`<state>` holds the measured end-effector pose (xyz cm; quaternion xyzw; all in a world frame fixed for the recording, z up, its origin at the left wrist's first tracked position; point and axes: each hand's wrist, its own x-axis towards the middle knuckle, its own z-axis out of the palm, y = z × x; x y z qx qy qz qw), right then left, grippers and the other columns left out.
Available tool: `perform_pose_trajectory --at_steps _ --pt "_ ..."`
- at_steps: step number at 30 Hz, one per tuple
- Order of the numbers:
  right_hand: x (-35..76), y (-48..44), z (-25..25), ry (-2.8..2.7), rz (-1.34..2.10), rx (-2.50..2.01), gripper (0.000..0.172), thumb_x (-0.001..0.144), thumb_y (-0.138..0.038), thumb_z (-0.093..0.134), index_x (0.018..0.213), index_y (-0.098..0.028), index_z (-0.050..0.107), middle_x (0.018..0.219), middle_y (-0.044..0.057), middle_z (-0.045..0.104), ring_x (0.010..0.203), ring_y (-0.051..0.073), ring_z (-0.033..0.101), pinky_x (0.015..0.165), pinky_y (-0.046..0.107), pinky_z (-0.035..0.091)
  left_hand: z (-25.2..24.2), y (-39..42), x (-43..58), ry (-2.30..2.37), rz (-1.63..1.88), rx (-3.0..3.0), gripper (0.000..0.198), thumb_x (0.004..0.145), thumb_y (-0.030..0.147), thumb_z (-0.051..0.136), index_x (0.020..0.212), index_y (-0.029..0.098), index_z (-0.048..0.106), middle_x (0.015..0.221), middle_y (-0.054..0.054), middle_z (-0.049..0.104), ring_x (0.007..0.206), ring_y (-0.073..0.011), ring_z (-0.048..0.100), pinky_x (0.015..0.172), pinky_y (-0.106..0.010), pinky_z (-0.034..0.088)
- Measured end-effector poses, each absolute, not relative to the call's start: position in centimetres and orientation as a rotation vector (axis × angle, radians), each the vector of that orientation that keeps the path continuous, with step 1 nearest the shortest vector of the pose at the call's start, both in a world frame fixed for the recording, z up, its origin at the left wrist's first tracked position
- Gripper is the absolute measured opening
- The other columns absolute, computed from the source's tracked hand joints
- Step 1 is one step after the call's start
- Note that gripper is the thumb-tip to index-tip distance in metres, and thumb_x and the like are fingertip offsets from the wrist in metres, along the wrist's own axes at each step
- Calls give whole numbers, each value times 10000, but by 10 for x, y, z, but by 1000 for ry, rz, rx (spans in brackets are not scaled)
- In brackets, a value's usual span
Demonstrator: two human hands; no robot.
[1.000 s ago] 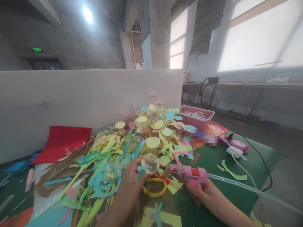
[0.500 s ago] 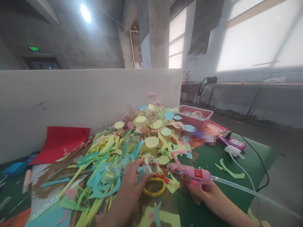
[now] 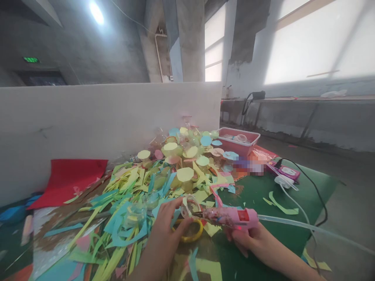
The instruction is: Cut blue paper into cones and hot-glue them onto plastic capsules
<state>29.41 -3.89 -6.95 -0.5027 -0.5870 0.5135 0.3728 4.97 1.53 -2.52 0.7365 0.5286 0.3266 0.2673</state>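
My left hand (image 3: 166,222) pinches a small clear plastic cup (image 3: 191,205) by its rim, between thumb and fingers. Wrapped round the handle of a pink hot glue gun (image 3: 234,217) is my right hand (image 3: 249,237). The gun's dark nozzle points left and meets the near edge of the cup; whether it touches is too small to tell. A long translucent glue stick (image 3: 287,221) sticks out of the gun's back. Just under the cup lies a yellow ring (image 3: 197,236), partly covered by my left thumb.
Paper strips (image 3: 117,195) in green, yellow and blue cover the table's left. Behind them stand several clear cups with paper discs (image 3: 185,174). A pink basket (image 3: 240,146) is at the back right. A power cord (image 3: 318,187) runs over the green tabletop (image 3: 258,195).
The glue gun has moved left, so its nozzle is now at the cup. My left hand has tilted the cup slightly. The whole view has shifted a little.
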Motion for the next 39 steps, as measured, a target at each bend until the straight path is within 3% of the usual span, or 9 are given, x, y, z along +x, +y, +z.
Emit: perform_pose_trajectory --at_steps 11,25,39 --pt "293 -39 -70 -1494 1346 -1296 543 789 -743 470 750 -202 486 504 -61 441 473 104 369 507 248 304 -23 15 51 1380 885 2025 334 844 410 564 1146 271 595 1195 -55 623 1123 -251 568 959 -400 463" --pt "293 -39 -69 -1546 1329 -1391 574 798 -737 432 551 -221 395 470 -51 400 494 110 352 563 265 330 -27 15 50 1408 808 1995 377 857 420 542 1199 260 549 1245 -63 574 1169 -241 532 999 -396 428" --pt "292 -40 -65 -1563 1338 -1429 610 751 -806 409 581 -220 420 477 -48 407 498 115 356 550 264 325 -25 15 50 1398 859 2006 335 841 383 562 1158 277 590 1210 -54 612 1121 -250 569 959 -395 464"
